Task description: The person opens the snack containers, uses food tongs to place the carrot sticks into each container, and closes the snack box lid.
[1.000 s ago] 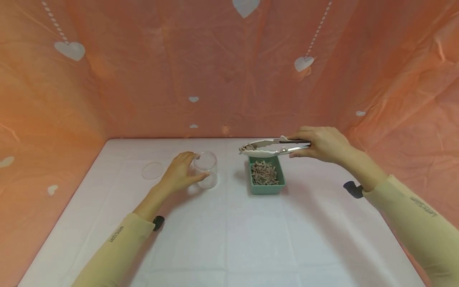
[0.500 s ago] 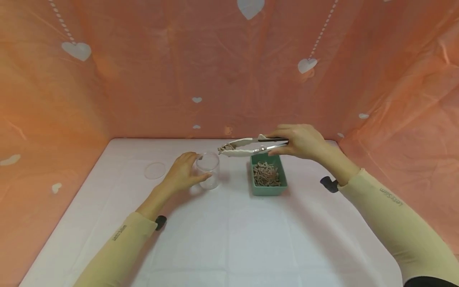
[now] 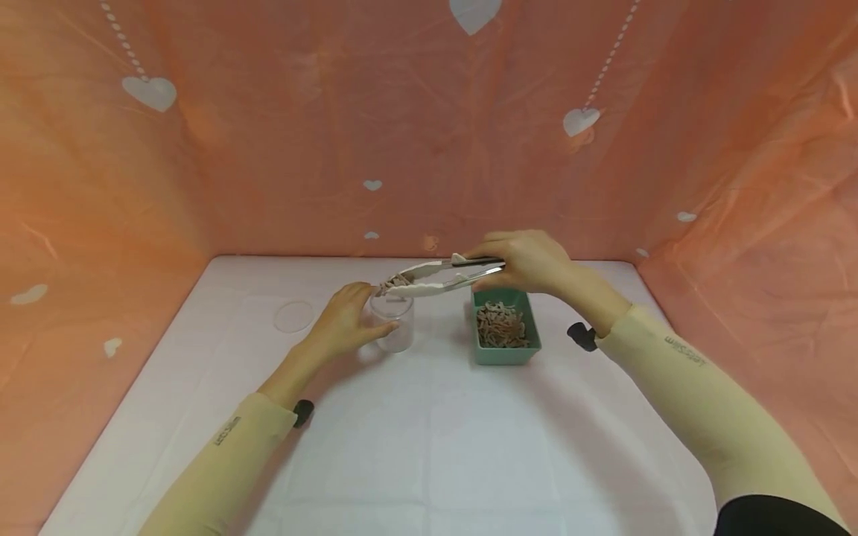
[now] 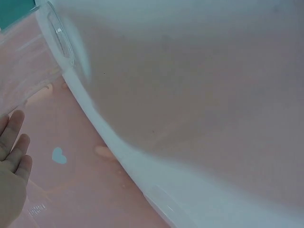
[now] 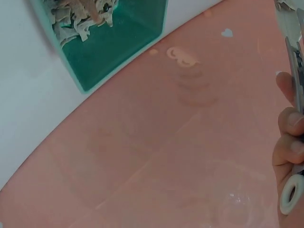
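My left hand [image 3: 343, 320] holds a clear, lidless jar [image 3: 400, 339] from its left side, thumb in front and fingers behind. The jar stands upright on the white table; in the left wrist view its clear wall [image 4: 23, 57] shows beside the fingers. My right hand [image 3: 526, 259] grips metal tongs [image 3: 429, 289] with white scalloped heads. Between the heads sits a clump of greyish-brown shreds [image 3: 395, 282], right over the jar's mouth. To the right, a green rectangular box [image 3: 507, 358] holds more of these shreds [image 3: 501, 326]. What the shreds are made of cannot be told.
Left of my left hand, a round clear lid [image 3: 293, 316] lies flat on the white-covered table [image 3: 429, 439]. An orange-pink sheet [image 3: 302, 149] with white hearts hangs behind and along both sides.
My right hand has carried the tongs and their shreds leftward, from above the green box to over the jar's mouth. My left hand keeps its hold on the jar.
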A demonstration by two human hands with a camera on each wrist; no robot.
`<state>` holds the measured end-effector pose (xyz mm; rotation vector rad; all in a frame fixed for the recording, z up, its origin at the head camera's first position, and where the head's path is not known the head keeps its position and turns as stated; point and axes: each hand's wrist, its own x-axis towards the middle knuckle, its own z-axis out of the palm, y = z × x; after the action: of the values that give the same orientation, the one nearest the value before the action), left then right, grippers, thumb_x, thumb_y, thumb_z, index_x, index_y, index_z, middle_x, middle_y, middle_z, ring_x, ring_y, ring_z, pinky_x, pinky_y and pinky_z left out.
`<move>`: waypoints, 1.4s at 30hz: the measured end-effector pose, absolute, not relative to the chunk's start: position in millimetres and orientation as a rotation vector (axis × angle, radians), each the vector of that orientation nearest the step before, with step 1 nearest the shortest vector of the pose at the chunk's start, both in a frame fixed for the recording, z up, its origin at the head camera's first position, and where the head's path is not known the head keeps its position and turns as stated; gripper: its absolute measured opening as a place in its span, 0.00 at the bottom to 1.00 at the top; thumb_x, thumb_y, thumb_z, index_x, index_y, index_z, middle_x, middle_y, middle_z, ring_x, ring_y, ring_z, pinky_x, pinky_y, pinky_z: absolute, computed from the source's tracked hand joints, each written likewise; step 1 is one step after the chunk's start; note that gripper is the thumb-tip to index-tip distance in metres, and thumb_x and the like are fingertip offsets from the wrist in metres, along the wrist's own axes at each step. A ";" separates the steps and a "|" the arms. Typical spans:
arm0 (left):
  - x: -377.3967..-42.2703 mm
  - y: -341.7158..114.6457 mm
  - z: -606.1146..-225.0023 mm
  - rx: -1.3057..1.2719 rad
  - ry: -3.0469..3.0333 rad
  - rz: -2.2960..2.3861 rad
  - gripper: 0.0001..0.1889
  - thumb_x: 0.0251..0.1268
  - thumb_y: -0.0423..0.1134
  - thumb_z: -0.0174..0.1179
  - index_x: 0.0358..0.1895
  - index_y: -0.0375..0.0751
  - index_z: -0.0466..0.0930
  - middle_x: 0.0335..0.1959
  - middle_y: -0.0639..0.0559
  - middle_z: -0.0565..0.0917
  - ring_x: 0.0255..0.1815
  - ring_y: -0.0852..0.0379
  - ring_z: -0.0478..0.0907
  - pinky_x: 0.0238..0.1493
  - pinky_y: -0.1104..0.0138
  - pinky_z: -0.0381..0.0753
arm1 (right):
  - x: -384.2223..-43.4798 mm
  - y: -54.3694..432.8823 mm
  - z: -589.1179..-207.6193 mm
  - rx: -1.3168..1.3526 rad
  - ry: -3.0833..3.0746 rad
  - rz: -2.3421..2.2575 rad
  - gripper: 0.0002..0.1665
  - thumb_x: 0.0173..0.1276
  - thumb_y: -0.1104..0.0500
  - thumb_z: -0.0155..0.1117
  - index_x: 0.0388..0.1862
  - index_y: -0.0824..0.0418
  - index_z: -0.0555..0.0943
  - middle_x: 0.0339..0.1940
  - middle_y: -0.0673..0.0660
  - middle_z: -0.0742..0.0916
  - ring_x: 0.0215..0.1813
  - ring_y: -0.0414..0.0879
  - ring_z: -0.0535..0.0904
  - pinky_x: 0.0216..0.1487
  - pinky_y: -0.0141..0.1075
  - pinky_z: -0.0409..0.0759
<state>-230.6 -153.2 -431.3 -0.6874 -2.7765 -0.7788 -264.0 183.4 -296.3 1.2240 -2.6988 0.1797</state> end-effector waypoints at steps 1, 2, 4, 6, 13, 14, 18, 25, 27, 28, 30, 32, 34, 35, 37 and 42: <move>-230.5 -153.2 -431.2 -0.690 -2.773 -0.780 0.41 0.59 0.58 0.73 0.64 0.26 0.75 0.64 0.32 0.78 0.71 0.35 0.70 0.76 0.44 0.64 | -265.3 181.8 -297.8 1.230 -2.702 0.177 0.32 0.58 0.36 0.79 0.60 0.47 0.88 0.45 0.46 0.87 0.37 0.45 0.83 0.32 0.44 0.80; -230.4 -153.1 -431.2 -0.693 -2.770 -0.782 0.41 0.59 0.57 0.73 0.64 0.27 0.76 0.63 0.33 0.79 0.71 0.36 0.70 0.76 0.44 0.64 | -266.5 180.3 -299.3 1.236 -2.701 0.173 0.32 0.59 0.36 0.79 0.60 0.47 0.88 0.45 0.46 0.87 0.37 0.45 0.84 0.32 0.45 0.80; -230.5 -153.0 -431.3 -0.699 -2.763 -0.785 0.40 0.59 0.57 0.73 0.64 0.27 0.76 0.63 0.33 0.79 0.70 0.36 0.71 0.75 0.44 0.64 | -268.4 177.4 -301.7 1.251 -2.702 0.160 0.32 0.59 0.36 0.78 0.60 0.47 0.88 0.45 0.46 0.87 0.38 0.46 0.84 0.32 0.45 0.81; -230.5 -153.0 -431.6 -0.701 -2.760 -0.789 0.40 0.59 0.57 0.73 0.64 0.28 0.76 0.63 0.34 0.79 0.70 0.36 0.71 0.75 0.44 0.65 | -269.5 174.6 -303.4 1.267 -2.704 0.144 0.32 0.59 0.36 0.78 0.60 0.47 0.88 0.46 0.46 0.87 0.39 0.46 0.85 0.32 0.46 0.81; -230.4 -153.1 -432.0 -0.702 -2.750 -0.782 0.39 0.59 0.56 0.74 0.64 0.28 0.77 0.62 0.34 0.80 0.69 0.36 0.72 0.74 0.43 0.66 | -272.1 167.9 -305.0 1.291 -2.722 0.106 0.33 0.60 0.35 0.77 0.60 0.49 0.88 0.45 0.48 0.88 0.37 0.46 0.83 0.32 0.44 0.81; -230.4 -152.9 -431.7 -0.704 -2.748 -0.782 0.39 0.59 0.56 0.74 0.64 0.28 0.77 0.61 0.34 0.80 0.68 0.36 0.72 0.74 0.43 0.66 | -272.1 167.4 -304.6 1.293 -2.722 0.108 0.33 0.59 0.35 0.78 0.60 0.49 0.88 0.45 0.48 0.88 0.37 0.46 0.83 0.32 0.44 0.81; -230.6 -152.7 -431.7 -0.712 -2.741 -0.777 0.38 0.59 0.55 0.74 0.63 0.29 0.77 0.60 0.35 0.81 0.67 0.36 0.73 0.73 0.43 0.67 | -271.8 166.8 -303.3 1.299 -2.729 0.115 0.34 0.59 0.35 0.78 0.61 0.50 0.88 0.45 0.48 0.87 0.36 0.46 0.82 0.31 0.43 0.80; -230.6 -152.4 -432.2 -0.695 -2.760 -0.780 0.39 0.60 0.57 0.73 0.65 0.29 0.76 0.62 0.35 0.80 0.69 0.37 0.72 0.74 0.43 0.65 | -269.6 167.5 -302.3 1.296 -2.726 0.110 0.34 0.59 0.35 0.78 0.61 0.49 0.87 0.46 0.48 0.88 0.37 0.47 0.84 0.32 0.45 0.81; -229.8 -152.5 -431.8 -0.688 -2.766 -0.785 0.40 0.60 0.57 0.73 0.65 0.29 0.76 0.62 0.35 0.80 0.69 0.37 0.72 0.75 0.43 0.65 | -268.3 168.5 -301.7 1.288 -2.729 0.115 0.34 0.59 0.35 0.78 0.61 0.49 0.87 0.46 0.48 0.87 0.38 0.47 0.84 0.32 0.45 0.81; -229.6 -152.5 -431.8 -0.685 -2.770 -0.788 0.40 0.60 0.57 0.73 0.65 0.29 0.76 0.62 0.35 0.79 0.69 0.37 0.71 0.75 0.43 0.65 | -267.6 169.5 -301.5 1.282 -2.732 0.120 0.34 0.60 0.35 0.78 0.61 0.49 0.87 0.47 0.48 0.87 0.38 0.46 0.84 0.33 0.45 0.82; -229.5 -152.6 -432.0 -0.683 -2.769 -0.788 0.40 0.60 0.57 0.73 0.65 0.29 0.76 0.63 0.35 0.79 0.69 0.37 0.71 0.75 0.43 0.65 | -265.9 172.5 -300.8 1.265 -2.737 0.127 0.34 0.60 0.35 0.77 0.62 0.48 0.87 0.47 0.47 0.87 0.38 0.46 0.84 0.33 0.45 0.82; -229.4 -152.5 -432.1 -0.686 -2.763 -0.786 0.40 0.60 0.57 0.73 0.65 0.29 0.76 0.63 0.35 0.79 0.69 0.36 0.72 0.75 0.43 0.65 | -263.7 177.0 -299.5 1.244 -2.739 0.144 0.34 0.60 0.35 0.78 0.62 0.47 0.87 0.49 0.47 0.87 0.40 0.45 0.84 0.35 0.45 0.82; -229.6 -152.2 -432.3 -0.690 -2.757 -0.781 0.40 0.60 0.57 0.72 0.66 0.29 0.76 0.63 0.35 0.79 0.69 0.36 0.71 0.75 0.44 0.65 | -260.9 183.1 -297.5 1.220 -2.738 0.171 0.34 0.59 0.35 0.78 0.62 0.47 0.87 0.51 0.46 0.87 0.42 0.45 0.85 0.37 0.46 0.83; -229.5 -152.1 -432.4 -0.692 -2.754 -0.780 0.40 0.60 0.57 0.72 0.66 0.29 0.76 0.63 0.35 0.79 0.69 0.36 0.71 0.75 0.44 0.65 | -259.3 186.9 -296.5 1.208 -2.735 0.184 0.35 0.59 0.35 0.78 0.62 0.48 0.87 0.51 0.46 0.88 0.43 0.45 0.85 0.38 0.46 0.83; -229.3 -151.7 -432.2 -0.695 -2.751 -0.780 0.40 0.60 0.57 0.72 0.66 0.29 0.76 0.63 0.35 0.79 0.69 0.36 0.71 0.75 0.44 0.65 | -256.1 195.6 -294.9 1.180 -2.730 0.210 0.35 0.58 0.35 0.78 0.62 0.48 0.87 0.50 0.46 0.88 0.42 0.45 0.85 0.37 0.45 0.82; -229.9 -151.6 -432.6 -0.696 -2.745 -0.780 0.39 0.60 0.57 0.73 0.65 0.29 0.77 0.63 0.34 0.79 0.70 0.36 0.71 0.75 0.43 0.65 | -249.2 222.2 -294.3 1.107 -2.707 0.225 0.33 0.57 0.37 0.80 0.59 0.50 0.88 0.42 0.47 0.86 0.33 0.42 0.78 0.31 0.41 0.74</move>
<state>-229.9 -151.6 -432.6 -0.6962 -2.7453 -0.7804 -249.2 222.2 -294.3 1.1067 -2.7068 0.2247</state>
